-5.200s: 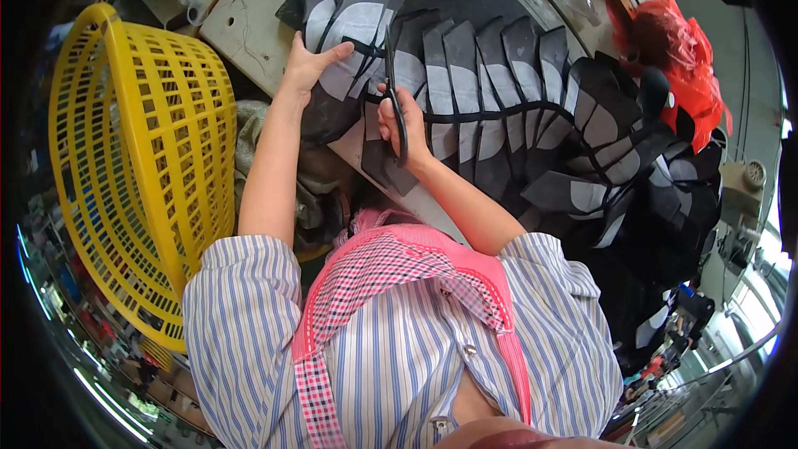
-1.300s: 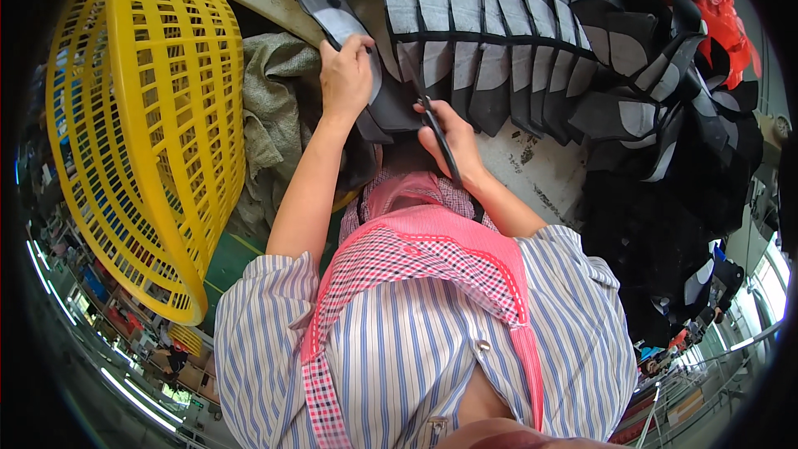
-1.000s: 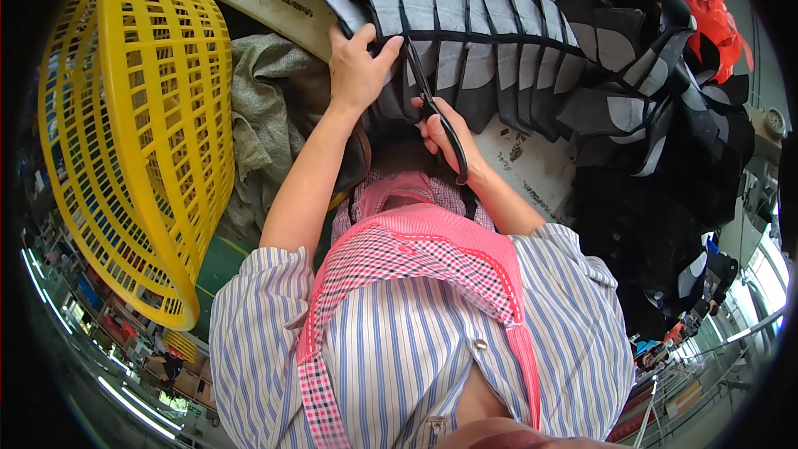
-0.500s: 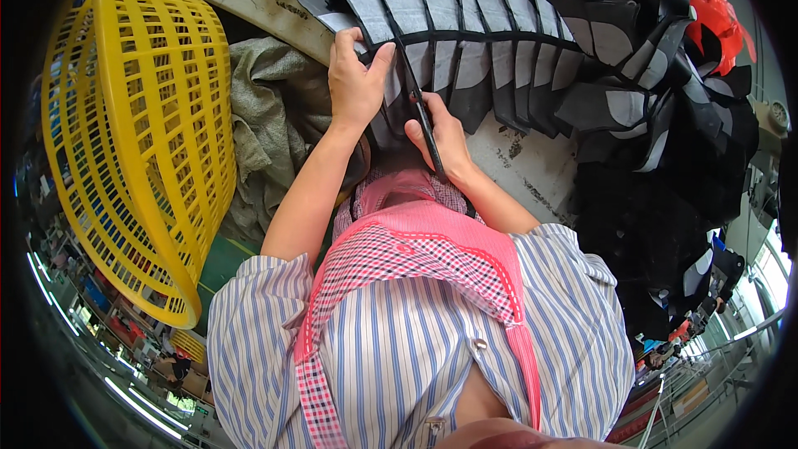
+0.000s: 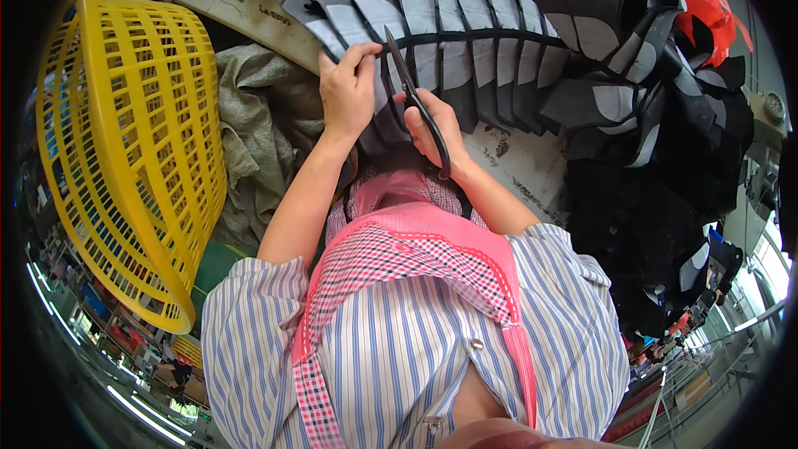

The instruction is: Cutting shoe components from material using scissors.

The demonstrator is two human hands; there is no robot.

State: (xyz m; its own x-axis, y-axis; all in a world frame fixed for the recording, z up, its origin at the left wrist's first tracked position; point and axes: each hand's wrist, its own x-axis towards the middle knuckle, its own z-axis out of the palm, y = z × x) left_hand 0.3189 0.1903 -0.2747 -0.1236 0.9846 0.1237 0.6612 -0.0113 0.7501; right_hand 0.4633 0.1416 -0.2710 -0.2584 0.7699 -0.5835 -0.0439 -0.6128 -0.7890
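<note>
Beside scissors (image 5: 408, 88), curled left hand (image 5: 347, 93)

Blk scissors (image 5: 407, 83), tips fwd, by dk-gry/wht pcs (image 5: 455, 62) overlapping in row.

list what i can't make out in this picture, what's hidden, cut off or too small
All in the head view:
- Left hand: its palm side is hidden by its own back, so the grasp is unclear.
- Scissors: part of the handle is hidden by the right hand.
- Red plastic bag: cut off by the top edge.
- Black heap: too dark to separate its pieces.
- Background at lower left: too small and distorted.
</note>
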